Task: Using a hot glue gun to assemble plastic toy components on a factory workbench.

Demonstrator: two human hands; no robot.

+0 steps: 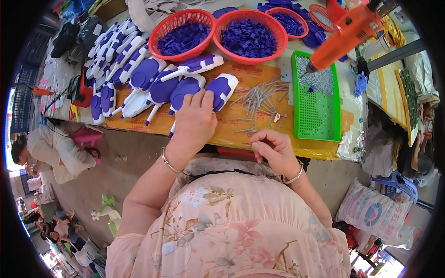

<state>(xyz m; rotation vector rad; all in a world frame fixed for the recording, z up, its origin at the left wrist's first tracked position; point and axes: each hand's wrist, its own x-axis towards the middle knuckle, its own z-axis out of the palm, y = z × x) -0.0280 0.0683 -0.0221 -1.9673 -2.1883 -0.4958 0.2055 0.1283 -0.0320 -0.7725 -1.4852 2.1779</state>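
My left hand (pixel 192 121) reaches over the near edge of a pile of purple-and-white plastic parts. Its fingers lie together over a purple-and-white plastic part (pixel 185 88) with a rod-like handle; the thumb is hidden. A similar part (pixel 223 90) lies just right of those fingers. My right hand (pixel 277 150) hovers at the table's front edge with fingers curled and thumb drawn in; whatever it may hold is too small to make out. Beyond it lie loose metal pins (pixel 256 102) and a small white-and-red piece (pixel 276 117).
A green tray (pixel 296 125) with small metal screws (pixel 320 81) stands right. Above it hangs an orange power screwdriver (pixel 345 39). Red baskets (pixel 252 59) of purple pieces stand at the back. A red-and-black tool (pixel 82 92) sits left. Another person (pixel 60 143) is beyond the left edge.
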